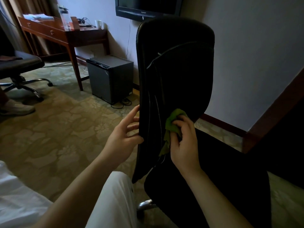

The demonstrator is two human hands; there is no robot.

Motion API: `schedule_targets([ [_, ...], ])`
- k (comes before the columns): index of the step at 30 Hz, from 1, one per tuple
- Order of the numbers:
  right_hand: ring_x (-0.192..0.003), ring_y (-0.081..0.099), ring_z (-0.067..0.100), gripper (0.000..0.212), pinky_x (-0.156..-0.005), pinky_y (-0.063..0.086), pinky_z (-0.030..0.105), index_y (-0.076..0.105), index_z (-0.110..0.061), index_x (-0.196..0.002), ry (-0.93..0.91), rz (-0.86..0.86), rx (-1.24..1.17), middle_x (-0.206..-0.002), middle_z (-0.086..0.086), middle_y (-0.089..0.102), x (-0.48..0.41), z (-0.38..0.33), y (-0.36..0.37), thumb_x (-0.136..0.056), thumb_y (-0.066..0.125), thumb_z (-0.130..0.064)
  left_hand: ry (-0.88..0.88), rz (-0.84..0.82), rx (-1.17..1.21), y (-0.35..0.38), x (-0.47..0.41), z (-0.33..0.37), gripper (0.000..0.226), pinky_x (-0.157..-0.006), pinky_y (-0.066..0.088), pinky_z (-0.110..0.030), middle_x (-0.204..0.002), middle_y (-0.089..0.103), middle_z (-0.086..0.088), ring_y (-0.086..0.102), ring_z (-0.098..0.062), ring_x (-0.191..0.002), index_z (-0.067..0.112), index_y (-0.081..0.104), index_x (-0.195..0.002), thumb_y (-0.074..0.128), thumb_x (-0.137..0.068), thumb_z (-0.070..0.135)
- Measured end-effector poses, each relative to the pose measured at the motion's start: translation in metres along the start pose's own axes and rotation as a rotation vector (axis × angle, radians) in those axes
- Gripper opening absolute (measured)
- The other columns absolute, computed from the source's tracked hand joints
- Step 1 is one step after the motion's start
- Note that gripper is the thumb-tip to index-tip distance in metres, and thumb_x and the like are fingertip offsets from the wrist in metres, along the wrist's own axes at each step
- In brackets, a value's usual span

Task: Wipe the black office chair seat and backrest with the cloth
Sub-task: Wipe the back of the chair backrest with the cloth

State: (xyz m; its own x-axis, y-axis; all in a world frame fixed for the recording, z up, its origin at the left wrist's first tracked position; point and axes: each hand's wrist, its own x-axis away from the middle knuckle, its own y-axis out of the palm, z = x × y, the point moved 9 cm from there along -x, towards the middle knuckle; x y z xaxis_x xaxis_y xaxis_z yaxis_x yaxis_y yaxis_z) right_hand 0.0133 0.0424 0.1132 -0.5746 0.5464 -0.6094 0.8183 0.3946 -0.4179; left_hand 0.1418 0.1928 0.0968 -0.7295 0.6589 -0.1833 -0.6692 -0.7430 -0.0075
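Cloth [172,124], green and crumpled, pinched between curled fingers and thumb of right hand [184,142], bulging out at 11 o'clock from the knuckles, loose tail hanging toward 7 o'clock; pressed against lower part of upright black backrest [177,63]. Left hand [125,130] at 9 o'clock from the cloth, fingers straight and spread, tips touching the backrest's left edge, thumb against that edge lower down, holding nothing. Seat [238,170] at 5 o'clock from the cloth, apart from it. Farther off: small grey fridge [108,79] at 11 o'clock on patterned carpet [57,129], wooden desk [49,31] with white mug [98,24] at 10 o'clock, wall screen [148,5] at 12 o'clock
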Motion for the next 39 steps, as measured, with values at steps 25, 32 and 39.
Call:
schedule_targets([
  [25,-0.133,0.049,0.015,0.025,-0.114,0.041,0.029,0.064,-0.009,-0.122,-0.059,-0.044,0.061,-0.14,0.003,0.05,0.002,-0.007,0.003,-0.098,0.058,-0.015,0.025,0.006,-0.035,-0.002,-0.001,-0.011,0.101,-0.091,0.055,-0.039,-0.128,0.057,0.002,0.059,-0.016,-0.123,0.068,0.045,-0.133,0.064,-0.084,-0.019],
  [32,-0.125,0.052,0.005,0.027,-0.109,0.044,0.025,0.063,-0.01,-0.124,0.088,-0.002,-0.048,-0.134,-0.002,0.054,0.014,0.016,-0.012,-0.098,0.06,-0.008,0.015,0.0,-0.021,0.002,0.004,-0.018,0.097,-0.09,0.054,-0.036,-0.129,0.056,0.001,0.059,-0.015,-0.121,0.059,0.042,-0.137,0.06,-0.085,-0.021],
  [39,-0.126,0.054,0.015,0.023,-0.11,0.042,0.024,0.065,-0.006,-0.121,-0.106,0.017,-0.004,-0.132,0.005,0.056,-0.008,-0.026,-0.007,-0.099,0.061,-0.009,-0.003,0.002,0.026,0.002,0.007,-0.018,0.087,-0.09,0.055,-0.032,-0.131,0.059,0.001,0.061,-0.015,-0.123,0.052,0.045,-0.139,0.056,-0.09,-0.019],
])
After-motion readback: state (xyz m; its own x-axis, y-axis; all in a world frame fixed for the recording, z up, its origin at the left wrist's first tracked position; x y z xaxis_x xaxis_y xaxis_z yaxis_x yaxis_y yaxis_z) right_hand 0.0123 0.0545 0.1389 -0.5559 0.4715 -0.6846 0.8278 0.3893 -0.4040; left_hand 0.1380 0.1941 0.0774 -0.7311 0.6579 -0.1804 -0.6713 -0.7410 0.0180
